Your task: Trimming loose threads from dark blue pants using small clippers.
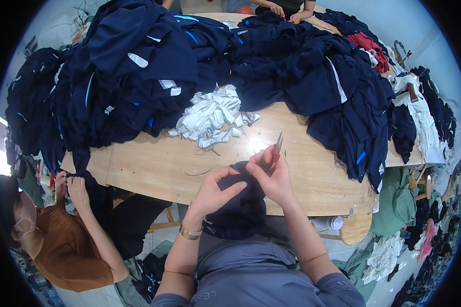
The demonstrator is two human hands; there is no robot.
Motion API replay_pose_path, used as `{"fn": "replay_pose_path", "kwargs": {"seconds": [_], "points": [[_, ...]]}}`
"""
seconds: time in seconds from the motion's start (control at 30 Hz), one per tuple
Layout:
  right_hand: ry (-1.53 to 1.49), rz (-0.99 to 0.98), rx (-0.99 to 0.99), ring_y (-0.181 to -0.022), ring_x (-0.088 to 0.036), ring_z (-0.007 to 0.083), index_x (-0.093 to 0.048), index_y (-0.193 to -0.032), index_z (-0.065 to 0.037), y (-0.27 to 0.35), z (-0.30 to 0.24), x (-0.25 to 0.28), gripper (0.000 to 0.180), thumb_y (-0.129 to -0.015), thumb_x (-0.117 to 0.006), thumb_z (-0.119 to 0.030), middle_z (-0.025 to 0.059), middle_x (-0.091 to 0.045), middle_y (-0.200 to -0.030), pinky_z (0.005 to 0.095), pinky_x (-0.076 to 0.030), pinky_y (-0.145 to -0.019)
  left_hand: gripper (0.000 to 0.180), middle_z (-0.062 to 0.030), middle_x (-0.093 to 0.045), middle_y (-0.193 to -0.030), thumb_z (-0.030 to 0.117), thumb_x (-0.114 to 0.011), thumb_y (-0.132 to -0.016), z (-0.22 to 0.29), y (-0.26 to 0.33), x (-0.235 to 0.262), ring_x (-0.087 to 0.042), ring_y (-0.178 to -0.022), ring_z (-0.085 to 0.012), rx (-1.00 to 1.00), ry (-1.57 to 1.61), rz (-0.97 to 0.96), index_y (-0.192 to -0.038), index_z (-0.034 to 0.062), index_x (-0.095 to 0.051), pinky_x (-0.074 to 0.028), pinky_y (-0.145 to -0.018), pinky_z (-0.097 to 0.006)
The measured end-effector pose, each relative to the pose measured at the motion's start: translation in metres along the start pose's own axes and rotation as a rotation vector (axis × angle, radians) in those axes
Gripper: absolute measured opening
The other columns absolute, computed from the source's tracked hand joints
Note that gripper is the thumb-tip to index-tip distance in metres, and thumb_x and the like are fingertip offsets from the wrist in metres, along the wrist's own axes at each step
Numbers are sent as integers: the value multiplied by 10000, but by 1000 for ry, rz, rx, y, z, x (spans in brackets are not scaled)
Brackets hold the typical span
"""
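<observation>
A dark navy garment hangs over the near table edge onto my lap. My left hand is closed on its upper part, thumb pressed along the cloth. In my right hand are small thread snips, their metal blades pointing up and away from me and a red part showing by the fingers. The fingertips of that hand also meet the garment's edge close to my left thumb. Just beyond my hands lies a heap of white fabric strips.
Big piles of navy garments cover the table's far side and right end. A person in brown works with navy cloth at left; another person's hands are across the table. A stool stands under the right edge.
</observation>
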State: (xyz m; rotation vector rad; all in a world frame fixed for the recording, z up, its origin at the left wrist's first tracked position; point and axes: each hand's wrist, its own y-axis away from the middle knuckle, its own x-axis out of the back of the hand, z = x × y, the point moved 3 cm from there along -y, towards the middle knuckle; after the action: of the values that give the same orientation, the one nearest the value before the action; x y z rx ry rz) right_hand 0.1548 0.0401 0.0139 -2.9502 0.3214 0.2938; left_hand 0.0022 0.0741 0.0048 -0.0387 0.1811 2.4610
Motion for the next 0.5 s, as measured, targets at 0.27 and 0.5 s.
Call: {"fn": "replay_pose_path", "kwargs": {"seconds": [0.27,0.5], "points": [[-34,40,4,-607,-459,70,-384,-870,-80,4,-15,19,148,-948,-432,-196,18,-478,-755,196,-341,-504,176,9,-614,-813,95,-693,-774,-11,1,7,-534,-716,-35,136,178,48,-898,3,-608,-437,-650,-177],[499,-159,-57,-572,-397,104,-457,-812,-35,20,-7,22,290,-876,-567,-296,18,-443,-601,267,-353,-524,183,8,-612,-812,87,-698,-767,-11,-2,13,-539,-704,-33,147,206,47,-906,10,-606,-436,-630,-170]]}}
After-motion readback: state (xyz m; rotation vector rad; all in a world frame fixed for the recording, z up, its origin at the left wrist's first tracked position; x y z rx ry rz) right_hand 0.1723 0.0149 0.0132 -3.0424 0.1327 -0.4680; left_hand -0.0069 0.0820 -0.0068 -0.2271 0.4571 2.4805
